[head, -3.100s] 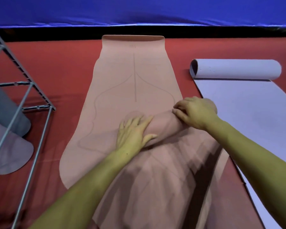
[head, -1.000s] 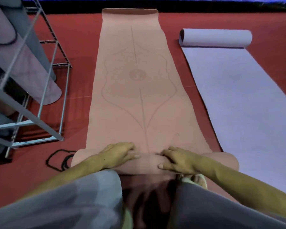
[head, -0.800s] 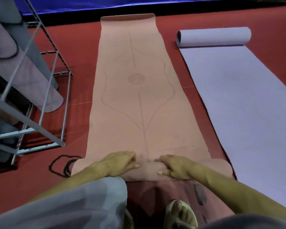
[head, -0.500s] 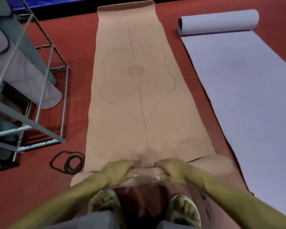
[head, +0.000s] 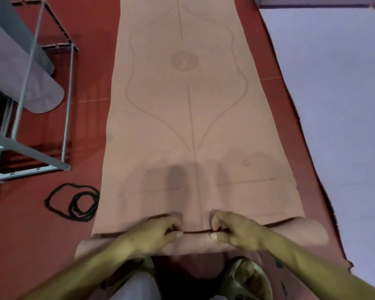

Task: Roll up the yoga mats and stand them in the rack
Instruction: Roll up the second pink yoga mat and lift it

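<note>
Pink yoga mat (head: 182, 131) is lying flat on the red floor (head: 91, 131), its near end curled into a low roll at the person's feet. Left hand (head: 154, 234) and right hand (head: 238, 232) are gripping that roll side by side, fingers curled over its top, thumbs pressing its near face. Metal rack (head: 67, 100) is standing to the left (grey mats inside); black cord (head: 76, 202) is lying coiled beside the mat's left edge. Lavender mat (head: 338, 94) is lying to the right.

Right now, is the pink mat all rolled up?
No, barely started. Both hands curl only the near edge of the pink yoga mat; the rest lies flat on the floor.
</note>
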Demonstrator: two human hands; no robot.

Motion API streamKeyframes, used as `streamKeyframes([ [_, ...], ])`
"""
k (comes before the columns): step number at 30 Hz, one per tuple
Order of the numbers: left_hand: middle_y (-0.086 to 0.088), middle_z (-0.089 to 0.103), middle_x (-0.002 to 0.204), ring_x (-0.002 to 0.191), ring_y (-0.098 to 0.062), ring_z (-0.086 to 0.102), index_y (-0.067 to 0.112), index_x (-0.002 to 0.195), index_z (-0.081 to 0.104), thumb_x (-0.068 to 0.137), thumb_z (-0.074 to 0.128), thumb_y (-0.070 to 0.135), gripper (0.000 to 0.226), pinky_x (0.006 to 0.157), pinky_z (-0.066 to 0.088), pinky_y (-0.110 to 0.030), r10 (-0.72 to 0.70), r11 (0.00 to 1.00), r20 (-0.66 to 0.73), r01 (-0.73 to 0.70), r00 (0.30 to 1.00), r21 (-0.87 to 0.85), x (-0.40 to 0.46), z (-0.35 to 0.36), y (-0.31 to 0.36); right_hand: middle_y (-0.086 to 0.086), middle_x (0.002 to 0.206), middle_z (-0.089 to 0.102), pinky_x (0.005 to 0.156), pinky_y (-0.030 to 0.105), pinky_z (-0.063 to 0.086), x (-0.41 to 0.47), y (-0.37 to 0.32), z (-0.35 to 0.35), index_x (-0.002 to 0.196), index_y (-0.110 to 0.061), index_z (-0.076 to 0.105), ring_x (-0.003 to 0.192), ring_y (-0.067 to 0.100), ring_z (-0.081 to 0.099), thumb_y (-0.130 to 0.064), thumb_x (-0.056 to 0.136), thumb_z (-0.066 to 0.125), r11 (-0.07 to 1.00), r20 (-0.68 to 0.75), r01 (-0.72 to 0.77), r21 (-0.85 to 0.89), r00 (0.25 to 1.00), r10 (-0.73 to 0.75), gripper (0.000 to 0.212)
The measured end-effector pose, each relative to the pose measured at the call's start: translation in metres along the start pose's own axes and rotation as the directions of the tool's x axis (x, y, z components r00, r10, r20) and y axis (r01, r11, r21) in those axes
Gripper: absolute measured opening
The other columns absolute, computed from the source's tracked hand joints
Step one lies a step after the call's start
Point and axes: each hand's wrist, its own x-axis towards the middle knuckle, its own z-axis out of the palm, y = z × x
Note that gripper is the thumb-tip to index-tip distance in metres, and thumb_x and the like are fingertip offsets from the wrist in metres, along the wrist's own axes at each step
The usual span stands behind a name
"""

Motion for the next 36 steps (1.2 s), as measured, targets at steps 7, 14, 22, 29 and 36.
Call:
streamKeyframes([
  [7,0.015,0.055,0.141,0.125,-0.018,0.06,0.039,0.116,0.066,0.097,0.045,0.067,0.04,0.101,0.046,-0.034,0.051,0.965,-0.242,0.015,0.969,0.26,-0.003,0.02,0.005,-0.001,0.118,0.06,0.081,0.038,0.043,-0.012,-0.008,0.02,0.114,-0.028,0.048,0.106,0.029,0.062,-0.069,0.1,0.046,0.986,-0.1,-0.026,-0.165,0.995,0.01,0.043],
  [14,0.01,0.072,0.123,0.096,-0.019,0.073,0.037,0.131,0.068,0.095,0.048,0.061,0.047,0.085,0.061,-0.031,0.248,0.9,-0.384,-0.065,0.89,0.431,-0.029,0.038,0.004,-0.006,0.125,0.058,0.09,0.043,0.053,-0.02,-0.003,0.039,0.129,-0.037,0.047,0.118,0.026,0.056,-0.071,0.097,0.042,0.971,-0.251,-0.037,-0.237,0.968,-0.024,0.046],
  [22,0.024,0.053,0.12,0.105,-0.007,0.064,0.044,0.117,0.064,0.099,0.042,0.072,0.04,0.075,0.051,-0.029,0.236,0.929,-0.354,-0.103,0.905,0.355,-0.039,0.021,-0.009,-0.009,0.1,0.052,0.078,0.035,0.05,-0.022,0.01,0.053,0.108,-0.038,0.058,0.093,0.018,0.052,-0.062,0.1,0.048,0.956,-0.546,0.096,-0.279,0.802,-0.24,0.027],
  [29,0.029,0.058,0.115,0.111,0.009,0.055,0.05,0.113,0.067,0.095,0.058,0.067,0.026,0.091,0.05,-0.025,0.19,0.97,-0.24,-0.144,0.952,0.195,-0.015,-0.007,-0.013,-0.008,0.111,0.053,0.09,0.037,0.051,-0.026,0.029,0.032,0.132,-0.036,0.067,0.107,0.018,0.054,-0.075,0.098,0.049,0.922,-0.356,0.229,-0.312,0.872,-0.337,0.055],
  [36,0.024,0.059,0.094,0.09,0.002,0.054,0.041,0.107,0.058,0.092,0.064,0.066,0.029,0.075,0.046,-0.028,0.124,0.977,-0.275,-0.07,0.953,0.2,-0.006,-0.016,-0.018,-0.019,0.112,0.059,0.085,0.038,0.052,-0.015,0.025,0.008,0.117,-0.038,0.053,0.106,0.009,0.057,-0.076,0.092,0.055,0.975,-0.275,0.191,-0.111,0.937,-0.215,0.046],
])
